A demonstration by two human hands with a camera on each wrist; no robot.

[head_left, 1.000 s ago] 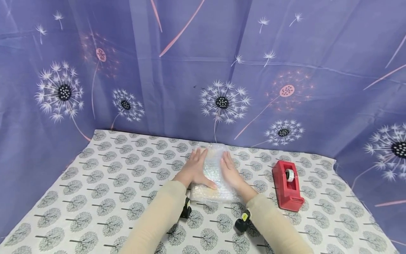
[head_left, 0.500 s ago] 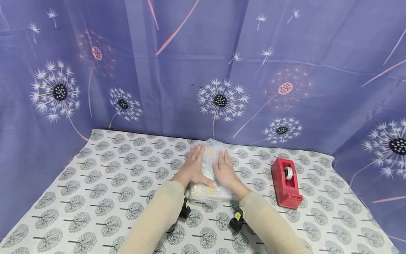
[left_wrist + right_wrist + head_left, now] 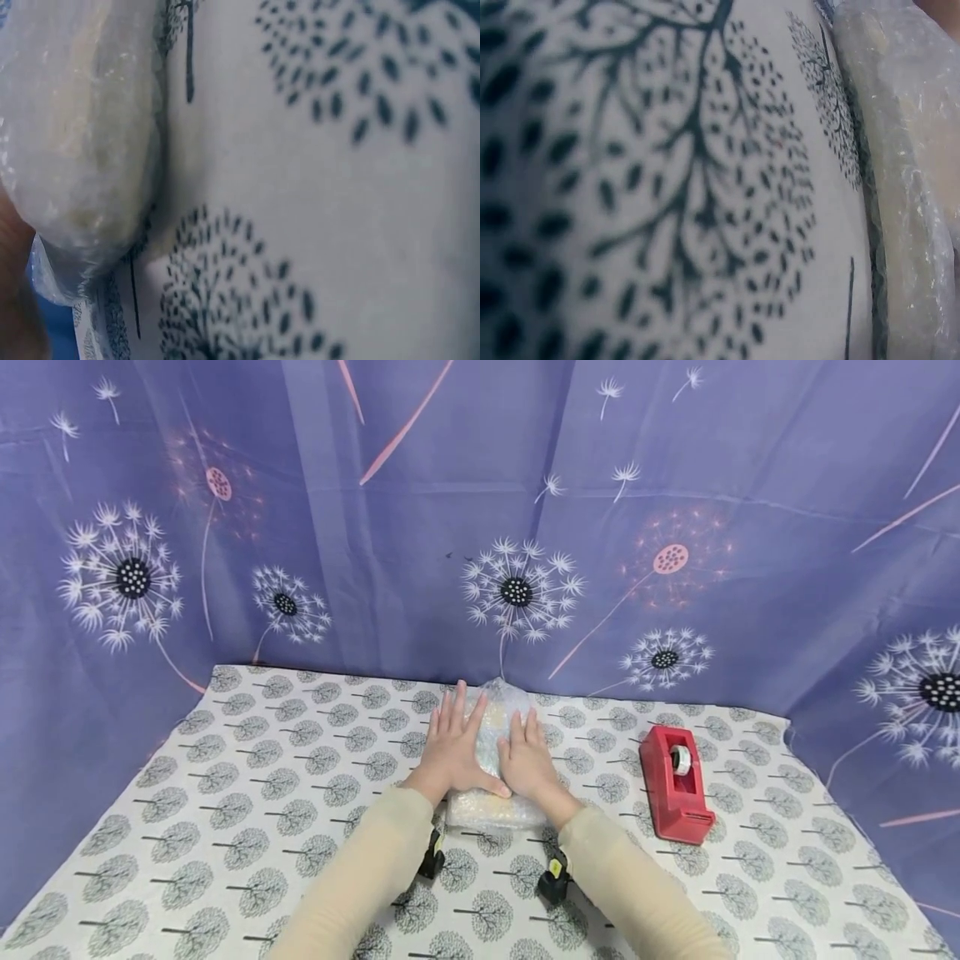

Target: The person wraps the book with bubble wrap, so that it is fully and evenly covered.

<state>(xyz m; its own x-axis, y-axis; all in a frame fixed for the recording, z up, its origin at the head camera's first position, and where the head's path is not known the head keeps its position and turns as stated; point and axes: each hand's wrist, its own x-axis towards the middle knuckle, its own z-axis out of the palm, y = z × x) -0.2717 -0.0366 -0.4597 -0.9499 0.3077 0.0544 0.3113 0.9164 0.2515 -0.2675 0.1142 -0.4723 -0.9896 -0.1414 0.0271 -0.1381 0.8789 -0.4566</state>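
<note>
A bundle in clear bubble wrap (image 3: 491, 810) lies on the table, with something pale yellowish showing through; what it is cannot be made out. My left hand (image 3: 453, 756) rests on its left side, fingers straight and spread, thumb reaching across the top. On the right side my right hand (image 3: 528, 764) lies flat with fingers pointing away from me. A loose flap of wrap (image 3: 504, 693) sticks up at the far end. In the left wrist view the bundle's wrapped edge (image 3: 90, 150) fills the left; in the right wrist view its wrapped side (image 3: 915, 187) stands at the right.
A red tape dispenser (image 3: 677, 785) with a roll of clear tape (image 3: 680, 760) stands to the right of the bundle. The tree-print tablecloth (image 3: 300, 802) runs back to a purple dandelion curtain (image 3: 405, 568). Black wrist cameras (image 3: 553, 885) hang below both wrists.
My right hand has moved left from the bundle's side onto its top, closer to the left hand. The flap at the far end now stands up more. The left hand stays on the wrap.
</note>
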